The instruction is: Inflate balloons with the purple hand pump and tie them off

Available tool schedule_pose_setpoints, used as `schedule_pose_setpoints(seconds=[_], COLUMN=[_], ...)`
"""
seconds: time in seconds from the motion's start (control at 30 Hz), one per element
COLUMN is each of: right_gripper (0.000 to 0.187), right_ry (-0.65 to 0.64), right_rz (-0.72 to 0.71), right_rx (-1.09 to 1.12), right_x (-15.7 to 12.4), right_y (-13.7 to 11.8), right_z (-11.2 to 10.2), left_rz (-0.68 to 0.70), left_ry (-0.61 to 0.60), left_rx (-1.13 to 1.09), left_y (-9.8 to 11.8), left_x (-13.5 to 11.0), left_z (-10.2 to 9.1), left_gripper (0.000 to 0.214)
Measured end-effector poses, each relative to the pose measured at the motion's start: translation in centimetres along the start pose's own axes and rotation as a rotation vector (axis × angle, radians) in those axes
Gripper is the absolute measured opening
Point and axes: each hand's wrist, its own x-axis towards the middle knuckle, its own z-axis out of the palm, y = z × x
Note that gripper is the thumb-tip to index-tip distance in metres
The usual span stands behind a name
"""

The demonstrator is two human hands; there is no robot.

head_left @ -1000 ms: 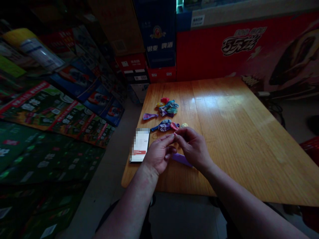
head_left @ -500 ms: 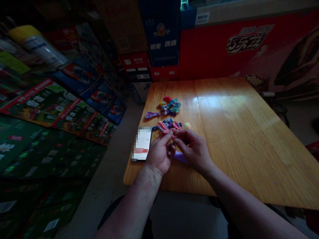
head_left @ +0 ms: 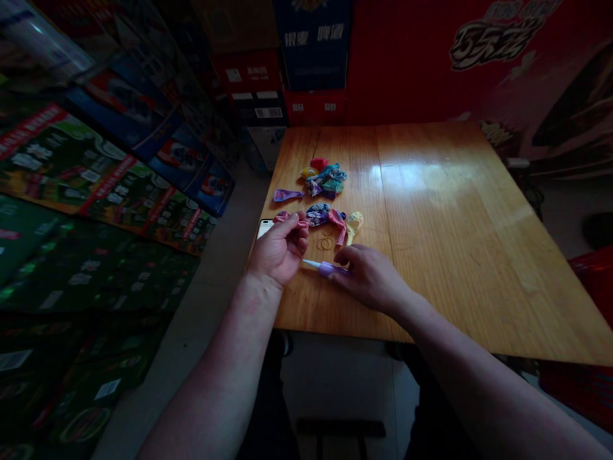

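Note:
My left hand (head_left: pixel 281 248) is closed on a limp pink balloon (head_left: pixel 283 218), gripping it between thumb and fingers. In my right hand (head_left: pixel 372 276) is a purple balloon pump (head_left: pixel 327 268) with a pale pointed nozzle (head_left: pixel 311 262) aimed at my left hand; most of its body is hidden under the palm. The nozzle and the pink balloon are apart. Just beyond my hands lie a dark blue patterned balloon (head_left: pixel 317 215), another pink balloon (head_left: pixel 338 225) and a pale yellow balloon (head_left: pixel 354 225). Several rubber bands (head_left: pixel 324 244) rest between my hands.
Farther back on the wooden table (head_left: pixel 445 255) are a purple balloon (head_left: pixel 287 195) and a pile of coloured balloons (head_left: pixel 330 180). A phone (head_left: pixel 264 226) is partly covered by my left hand. Stacked cartons (head_left: pixel 110 191) stand left; a red panel (head_left: pixel 407 64) is behind.
My hands have moved apart. The left has gone left over the phone with the pink balloon, and the right now grips the purple pump that lay beneath. The view has tilted down.

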Motion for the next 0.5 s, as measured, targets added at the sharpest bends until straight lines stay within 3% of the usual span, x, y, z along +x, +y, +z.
schedule_pose_setpoints(seconds=[0.1, 0.2, 0.5], right_gripper=[0.027, 0.026, 0.029], right_ry=[-0.054, -0.049, 0.027], right_rz=[-0.019, 0.012, 0.206], right_rx=[-0.164, -0.182, 0.103], right_x=[-0.8, -0.9, -1.0], right_y=[0.2, 0.0, -0.7], right_z=[0.5, 0.3, -1.8], left_rz=[-0.004, -0.001, 0.037], left_ry=[-0.068, -0.139, -0.013], left_rx=[-0.013, 0.013, 0.046], left_y=[0.3, 0.1, 0.3], left_x=[-0.1, -0.1, 1.0], left_z=[-0.5, -0.8, -1.4], left_gripper=[0.018, 0.018, 0.017])
